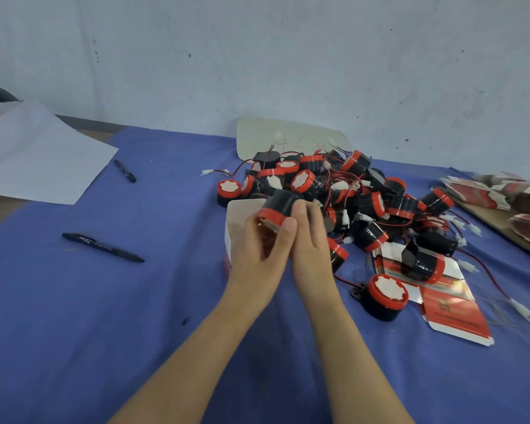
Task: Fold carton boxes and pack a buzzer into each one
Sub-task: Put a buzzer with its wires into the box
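Observation:
A black buzzer with a red rim (277,206) is held between both my hands, just above an opened white carton box (237,215). My left hand (259,244) curls round the box's front and the buzzer's red end. My right hand (311,237) presses the buzzer from the right with its fingers nearly straight. Behind and to the right lies a pile of several black-and-red buzzers (349,191) with red wires and white plugs. Flat red-and-white cartons (447,301) lie on the blue cloth at the right, with one buzzer (423,264) on top and another (386,296) beside them.
Two black pens (103,247) (125,171) lie on the blue cloth (135,301) at the left, near a white sheet of paper (37,157). A stack of flat cartons (502,194) sits on a board at the far right. A pale oval board (288,137) leans against the wall.

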`<state>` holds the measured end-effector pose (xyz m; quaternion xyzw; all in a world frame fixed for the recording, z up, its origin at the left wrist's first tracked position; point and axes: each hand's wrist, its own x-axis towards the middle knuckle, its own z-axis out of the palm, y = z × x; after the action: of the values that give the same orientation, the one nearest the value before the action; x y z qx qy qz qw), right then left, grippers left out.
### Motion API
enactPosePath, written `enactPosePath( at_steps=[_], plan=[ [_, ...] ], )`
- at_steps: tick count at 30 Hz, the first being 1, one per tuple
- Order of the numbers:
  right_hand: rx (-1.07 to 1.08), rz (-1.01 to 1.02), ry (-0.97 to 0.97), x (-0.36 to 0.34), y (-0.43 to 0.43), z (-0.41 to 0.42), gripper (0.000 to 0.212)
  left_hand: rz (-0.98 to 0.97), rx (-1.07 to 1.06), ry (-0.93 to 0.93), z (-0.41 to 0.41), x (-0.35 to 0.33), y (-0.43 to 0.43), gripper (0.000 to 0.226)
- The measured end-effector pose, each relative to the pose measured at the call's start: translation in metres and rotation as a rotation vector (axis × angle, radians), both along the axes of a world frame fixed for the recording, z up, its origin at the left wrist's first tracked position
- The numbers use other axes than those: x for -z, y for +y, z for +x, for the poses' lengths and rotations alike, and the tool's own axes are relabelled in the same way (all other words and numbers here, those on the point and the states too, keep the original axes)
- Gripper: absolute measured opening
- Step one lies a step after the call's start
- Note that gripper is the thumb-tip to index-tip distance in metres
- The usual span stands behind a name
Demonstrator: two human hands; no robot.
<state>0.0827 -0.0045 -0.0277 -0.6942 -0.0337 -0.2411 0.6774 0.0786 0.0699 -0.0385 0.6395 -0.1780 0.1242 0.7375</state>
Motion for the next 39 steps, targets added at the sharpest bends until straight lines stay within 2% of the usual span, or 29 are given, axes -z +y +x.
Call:
enactPosePath(
  at_steps=[3, 6, 8, 12, 14, 16, 18, 20, 22, 26, 29, 34, 37, 39],
  plan=[
    [-0.010, -0.179, -0.062, 0.002, 0.002, -0.002, 0.024, -0.094, -0.044, -0.004, 0.002, -0.005, 0.003, 0.046],
    [0.046, -0.201, -0.053, 0.003, 0.001, 0.000, 0.029, -0.067, -0.147, -0.065, 0.006, -0.007, 0.013, 0.041],
    [0.127, -0.229, 0.015, 0.008, -0.005, 0.004, 0.032, -0.003, -0.279, -0.149, 0.011, -0.008, 0.022, 0.051],
    [0.267, -0.458, 0.274, 0.017, -0.021, 0.015, 0.049, 0.120, -0.505, -0.342, 0.015, -0.009, 0.035, 0.056],
    [0.360, -0.547, 0.218, 0.020, -0.022, 0.015, 0.043, 0.153, -0.533, -0.324, 0.018, -0.007, 0.037, 0.056],
    [0.415, -0.526, 0.132, 0.023, -0.020, 0.015, 0.025, 0.159, -0.535, -0.254, 0.022, -0.004, 0.038, 0.059],
    [0.382, -0.478, 0.133, 0.026, -0.020, 0.016, 0.009, 0.147, -0.534, -0.169, 0.025, -0.001, 0.038, 0.065],
    [0.324, -0.509, 0.208, 0.028, -0.022, 0.018, 0.008, 0.148, -0.541, -0.128, 0.026, 0.002, 0.040, 0.066],
    [0.234, -0.540, 0.318, 0.031, -0.022, 0.020, 0.021, 0.185, -0.553, -0.150, 0.026, 0.003, 0.041, 0.061],
    [0.162, -0.302, 0.384, 0.030, -0.029, 0.026, 0.052, 0.291, -0.511, -0.232, 0.023, 0.002, 0.041, 0.055],
    [0.130, -0.173, 0.330, 0.029, -0.036, 0.026, 0.049, 0.347, -0.448, -0.288, 0.022, 0.003, 0.038, 0.053],
    [0.073, -0.007, 0.113, 0.019, -0.025, 0.017, 0.026, 0.445, -0.389, -0.321, 0.023, 0.007, 0.038, 0.058],
    [-0.095, 0.108, 0.077, 0.008, -0.024, 0.009, 0.037, 0.524, -0.340, -0.378, 0.021, 0.007, 0.036, 0.060],
    [-0.165, 0.106, 0.095, 0.005, -0.024, 0.006, 0.043, 0.566, -0.324, -0.424, 0.020, 0.008, 0.033, 0.060]
  ],
)
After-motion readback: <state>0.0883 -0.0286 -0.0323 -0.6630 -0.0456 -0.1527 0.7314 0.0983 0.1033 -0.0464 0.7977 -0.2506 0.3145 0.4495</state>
